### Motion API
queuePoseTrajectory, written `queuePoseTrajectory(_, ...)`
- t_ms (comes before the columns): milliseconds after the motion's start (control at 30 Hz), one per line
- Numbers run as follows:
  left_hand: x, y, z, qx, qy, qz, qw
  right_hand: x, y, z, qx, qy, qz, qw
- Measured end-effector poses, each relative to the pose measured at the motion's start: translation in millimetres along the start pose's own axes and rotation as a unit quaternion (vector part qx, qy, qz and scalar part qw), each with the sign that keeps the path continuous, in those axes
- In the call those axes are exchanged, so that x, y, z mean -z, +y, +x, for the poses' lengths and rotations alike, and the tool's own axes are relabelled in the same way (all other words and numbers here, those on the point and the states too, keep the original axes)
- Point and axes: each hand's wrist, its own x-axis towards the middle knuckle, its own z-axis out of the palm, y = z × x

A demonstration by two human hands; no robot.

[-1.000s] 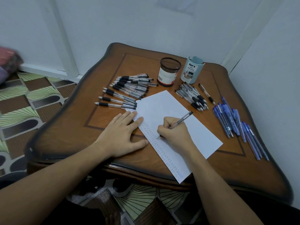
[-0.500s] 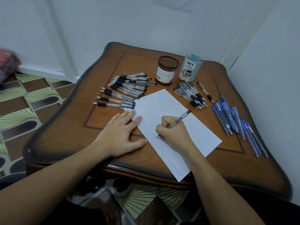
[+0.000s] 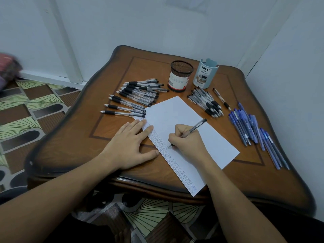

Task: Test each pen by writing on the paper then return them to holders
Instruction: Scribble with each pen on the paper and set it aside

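On the glossy, scalloped wooden tabletop (image 3: 175, 51), the left hand (image 3: 129, 146) lies flat on the white paper's (image 3: 177, 113) near-left edge while the right hand (image 3: 185, 142) pinches a clear-barrelled pen (image 3: 197, 126), tip touching the sheet.

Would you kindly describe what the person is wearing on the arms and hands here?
The left hand and right hand are bare: no gloves, and no rings show on the visible fingers. Neither wrist carries a watch or band. The left forearm and right forearm are uncovered down to the frame's edge, so no sleeve comes into view.
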Motion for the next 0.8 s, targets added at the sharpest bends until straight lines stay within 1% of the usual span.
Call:
queuePoseTrajectory(67,0.0,0.8,0.0,0.001,0.002,0.000,1.000,2.5,-1.8,1.9,-0.017,0.023,0.029,0.999)
queuePoseTrajectory(167,-0.4,0.7,-0.7,-0.001,0.004,0.002,1.000,11.7,-5.7,7.5,-0.063,0.064,0.138,0.986)
queuePoseTrajectory(333,-1.4,-1.6,1.0,-0.003,-0.003,0.004,1.000,18.5,-16.3,7.7,-0.138,0.073,0.262,0.952)
queuePoseTrajectory(400,-1.9,-2.0,1.0,-0.003,-0.005,0.000,1.000,17.9,-19.5,8.6,-0.156,0.075,0.247,0.953)
queuePoseTrajectory(700,-2.4,-1.8,0.1,-0.002,0.003,-0.011,1.000,10.8,-31.4,11.1,-0.145,0.050,0.123,0.980)
queuePoseTrajectory(800,-0.2,-0.8,-0.3,0.000,0.002,-0.019,1.000,11.1,-34.2,11.1,-0.151,0.045,0.125,0.980)
